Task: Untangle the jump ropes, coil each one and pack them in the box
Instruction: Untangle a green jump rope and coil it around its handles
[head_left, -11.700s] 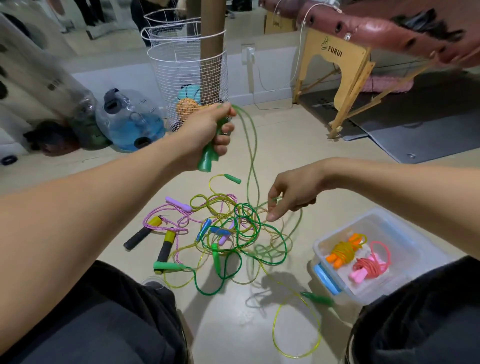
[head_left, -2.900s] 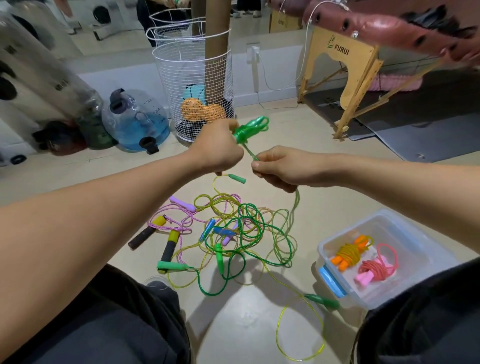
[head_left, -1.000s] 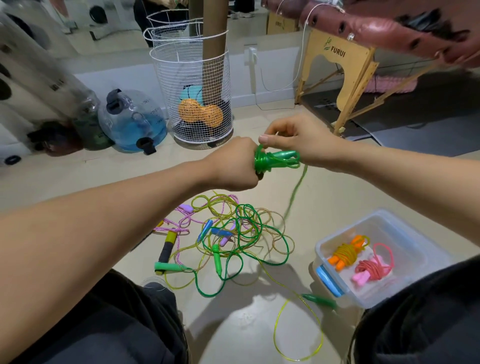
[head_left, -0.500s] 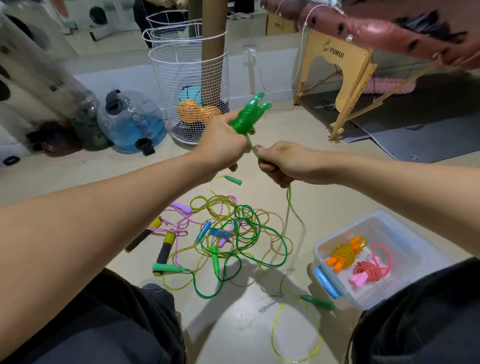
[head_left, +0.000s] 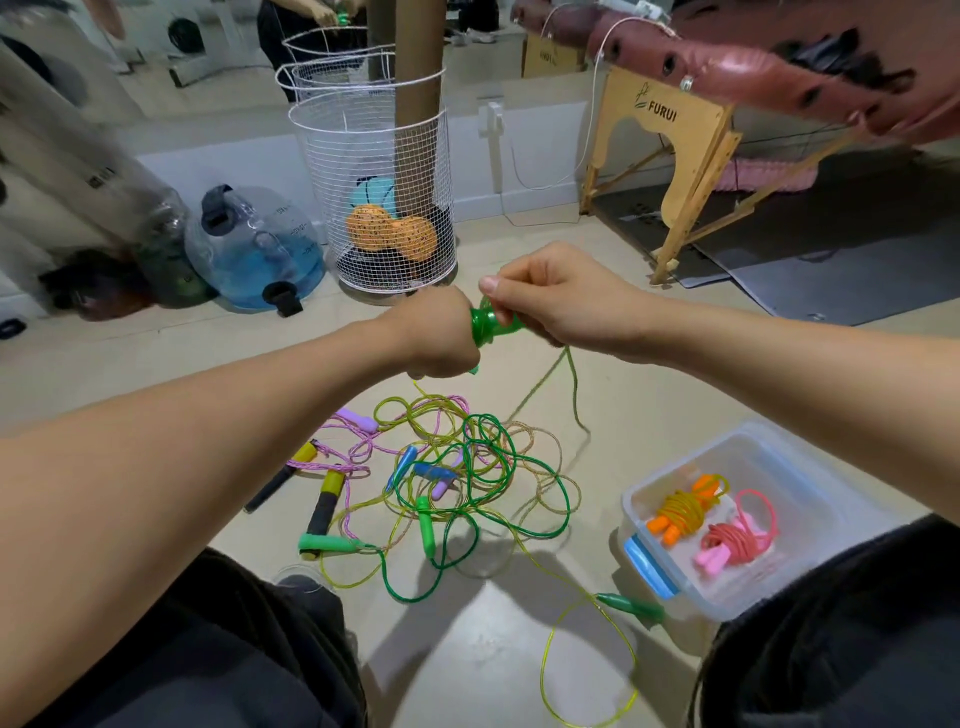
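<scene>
Hands (head_left: 519, 312) grip one green coil (head_left: 488, 326); box (head_left: 810, 483) holds two.

A: Surface?
B: Floor (head_left: 156, 364), pale beige, smooth.

A: Items lying on it, centre?
B: Tangle of jump ropes (head_left: 452, 478): green, yellow, pink, tan cords with assorted handles. One green handle (head_left: 628, 605) lies just beside the box.

A: Right?
B: Clear plastic box (head_left: 769, 457), blue latch; an orange coil (head_left: 680, 512) and a pink coil (head_left: 732, 543) inside.

A: Back?
B: White wire basket (head_left: 374, 156), blue water jug (head_left: 254, 249), wooden table legs (head_left: 675, 171), grey mat (head_left: 831, 265).
</scene>
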